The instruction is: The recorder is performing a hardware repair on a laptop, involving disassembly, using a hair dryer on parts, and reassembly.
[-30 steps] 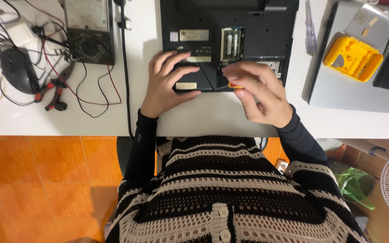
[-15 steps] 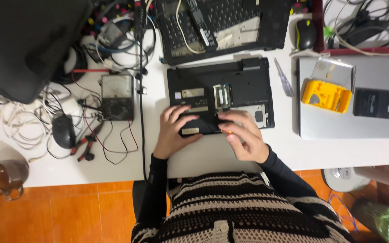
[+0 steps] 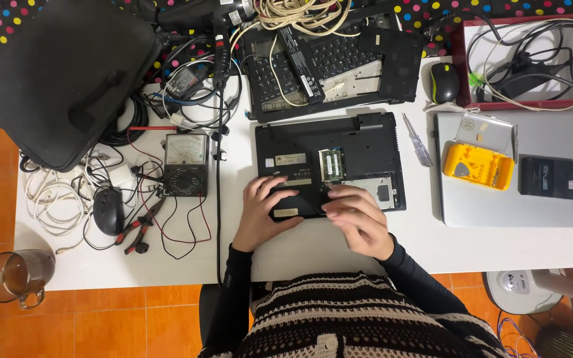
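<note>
here both hands rest on the black laptop base.

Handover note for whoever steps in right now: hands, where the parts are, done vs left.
Left hand: flat on the near-left corner of the upturned black laptop, fingers spread, holding nothing.
Right hand: over the laptop's near edge, fingers curled; whether it pinches a tool or screw cannot be told.
Parts: memory bay uncovered; yellow tool case open on the silver laptop at right; analog multimeter and red-handled pliers at left.
Done: bay cover off.
Left: the rest of the base still in place.
</note>
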